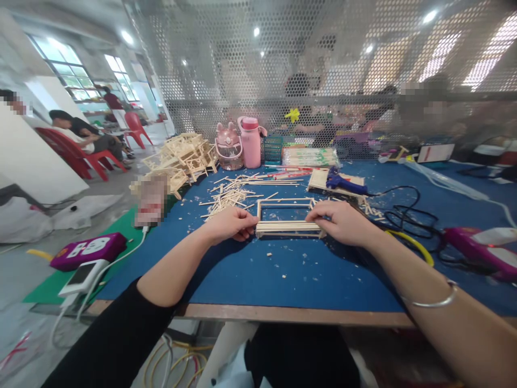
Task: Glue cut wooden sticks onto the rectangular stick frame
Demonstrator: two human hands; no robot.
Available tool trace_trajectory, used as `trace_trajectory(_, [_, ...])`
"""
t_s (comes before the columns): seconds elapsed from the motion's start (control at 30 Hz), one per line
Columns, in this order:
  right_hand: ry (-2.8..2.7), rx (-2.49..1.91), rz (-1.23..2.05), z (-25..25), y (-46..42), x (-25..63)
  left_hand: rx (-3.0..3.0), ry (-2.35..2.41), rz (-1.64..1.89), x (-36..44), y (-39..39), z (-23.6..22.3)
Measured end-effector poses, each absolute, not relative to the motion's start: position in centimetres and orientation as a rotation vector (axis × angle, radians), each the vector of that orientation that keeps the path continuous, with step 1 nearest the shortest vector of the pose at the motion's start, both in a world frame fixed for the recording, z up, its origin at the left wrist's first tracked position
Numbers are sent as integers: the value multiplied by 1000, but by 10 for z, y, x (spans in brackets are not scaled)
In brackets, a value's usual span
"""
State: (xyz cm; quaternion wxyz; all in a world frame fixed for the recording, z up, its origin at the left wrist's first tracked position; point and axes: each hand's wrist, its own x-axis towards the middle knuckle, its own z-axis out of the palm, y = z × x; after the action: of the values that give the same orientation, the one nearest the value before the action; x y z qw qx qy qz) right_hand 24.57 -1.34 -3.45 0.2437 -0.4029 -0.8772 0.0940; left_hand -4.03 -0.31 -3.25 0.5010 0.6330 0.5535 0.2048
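Note:
A rectangular frame of thin wooden sticks (286,203) lies on the blue table (291,280). My left hand (231,223) is closed, pinching the left end of the frame's near side, a bundle of stacked sticks (287,229). My right hand (342,220) grips the right end of the same bundle with curled fingers. A silver bangle (434,299) circles my right wrist.
Loose sticks (228,196) lie scattered behind the frame. A blue glue gun (343,182) rests on a board with a black cable (407,215). A heap of finished stick frames (181,157) is at the back left, beside a pink bottle (251,141). People sit on red chairs (81,156) at left.

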Motion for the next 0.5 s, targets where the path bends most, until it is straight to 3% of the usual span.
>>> trace_trajectory(0.5, [-2423, -1170, 199, -30, -15, 243, 1483, 1342, 525, -35, -6, -35])
